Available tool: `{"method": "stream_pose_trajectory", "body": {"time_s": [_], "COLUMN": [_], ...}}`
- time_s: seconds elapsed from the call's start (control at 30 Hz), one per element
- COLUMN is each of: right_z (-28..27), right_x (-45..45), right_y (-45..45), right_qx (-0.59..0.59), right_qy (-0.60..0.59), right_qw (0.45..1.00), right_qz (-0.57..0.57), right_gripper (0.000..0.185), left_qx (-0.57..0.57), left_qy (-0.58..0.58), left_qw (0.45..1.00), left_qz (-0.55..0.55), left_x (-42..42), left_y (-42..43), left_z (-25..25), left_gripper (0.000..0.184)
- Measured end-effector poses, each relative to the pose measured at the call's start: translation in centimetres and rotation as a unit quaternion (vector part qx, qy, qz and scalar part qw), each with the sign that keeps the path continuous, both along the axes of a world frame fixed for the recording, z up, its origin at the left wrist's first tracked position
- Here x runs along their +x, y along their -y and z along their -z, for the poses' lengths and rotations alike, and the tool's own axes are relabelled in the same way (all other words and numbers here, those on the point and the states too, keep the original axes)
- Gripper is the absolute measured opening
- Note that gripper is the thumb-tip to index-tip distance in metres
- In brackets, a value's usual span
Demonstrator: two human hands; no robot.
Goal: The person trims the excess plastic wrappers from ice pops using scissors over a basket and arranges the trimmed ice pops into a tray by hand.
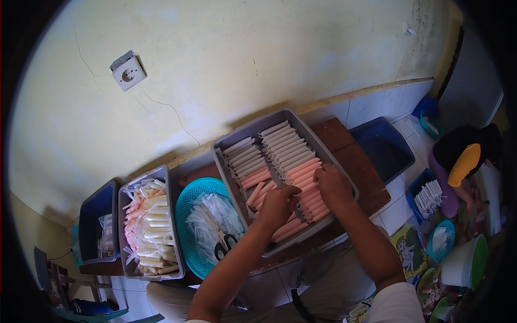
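A grey tray [344, 175] holds slim plastic-wrapped sticks in two columns, white sticks [285, 142] toward the wall and pink sticks [309, 199] nearer me. Over the middle of the tray, my left hand [277, 205] is closed in a pinch at the twisted end of a pink stick. My right hand [335, 188] has its fingers curled against the outer end of a pink stick in the right column. Several pink sticks [258, 194] lie at odd angles beside my left hand. My palms hide part of the pink rows.
A turquoise basket [186, 196] holds clear plastic wrappers and black-handled scissors [223, 242]. Left of it, another grey tray [126, 237] is heaped with pale and pink sticks, beside a dark blue bin [81, 231]. A blue tub [385, 151] and a co-worker [463, 161] are at the right.
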State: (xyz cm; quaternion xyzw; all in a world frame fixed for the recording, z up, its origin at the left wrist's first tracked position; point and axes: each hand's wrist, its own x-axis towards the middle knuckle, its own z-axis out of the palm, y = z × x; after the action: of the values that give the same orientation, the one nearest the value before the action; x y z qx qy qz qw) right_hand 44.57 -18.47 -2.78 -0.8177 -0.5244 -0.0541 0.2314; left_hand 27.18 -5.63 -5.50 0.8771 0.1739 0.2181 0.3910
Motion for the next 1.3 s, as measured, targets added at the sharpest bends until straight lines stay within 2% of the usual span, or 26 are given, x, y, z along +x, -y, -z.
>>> {"method": "stream_pose_trajectory", "body": {"time_s": [0.13,0.4,0.47,0.87,0.97,1.03,1.07,1.13,1.17,1.23,1.3], "right_z": [0.0,-0.5,-0.7,-1.3,-1.8,-2.4,-2.8,-3.4,-3.2,-2.6,-2.4], "right_x": [-0.3,-0.7,-0.8,-1.4,-2.5,-3.0,-3.3,-3.9,-4.2,-4.7,-5.5], "right_y": [0.3,0.5,0.4,0.7,0.5,0.3,0.2,-0.1,-0.2,-0.5,-0.6], "right_qx": [-0.014,-0.027,-0.028,-0.028,0.011,0.038,0.035,-0.029,-0.029,-0.119,-0.149], "right_qy": [-0.042,-0.054,-0.048,-0.053,-0.050,-0.071,-0.073,-0.184,-0.186,-0.214,-0.193], "right_qw": [0.999,0.998,0.998,0.998,0.998,0.994,0.994,0.964,0.963,0.944,0.944], "right_qz": [0.026,0.029,0.031,0.033,0.027,-0.072,-0.073,-0.191,-0.192,-0.220,-0.224], "right_gripper": [0.010,0.010,0.012,0.017,0.020,0.019,0.019,0.011,0.011,0.013,0.016], "left_qx": [-0.007,-0.066,-0.046,-0.031,0.015,0.147,0.145,0.193,0.192,0.203,0.202], "left_qy": [0.000,-0.022,0.001,-0.029,-0.064,-0.168,-0.170,-0.250,-0.251,-0.358,-0.377], "left_qw": [1.000,0.998,0.999,0.999,0.997,0.973,0.973,0.949,0.949,0.911,0.904], "left_qz": [-0.009,-0.009,0.002,0.002,-0.030,-0.056,-0.056,-0.015,-0.015,0.013,0.010], "left_x": [0.0,-0.4,-0.4,-0.5,-1.6,-2.6,-3.3,-4.6,-4.8,-5.2,-5.3], "left_y": [0.1,0.3,0.2,-0.6,-0.2,0.3,0.3,0.3,0.4,1.1,1.5], "left_z": [-0.8,-1.3,-1.1,-0.7,-2.0,-3.7,-3.4,-3.1,-3.1,-4.3,-4.0], "left_gripper": [0.022,0.022,0.022,0.022,0.020,0.019,0.019,0.018,0.018,0.017,0.016]}}
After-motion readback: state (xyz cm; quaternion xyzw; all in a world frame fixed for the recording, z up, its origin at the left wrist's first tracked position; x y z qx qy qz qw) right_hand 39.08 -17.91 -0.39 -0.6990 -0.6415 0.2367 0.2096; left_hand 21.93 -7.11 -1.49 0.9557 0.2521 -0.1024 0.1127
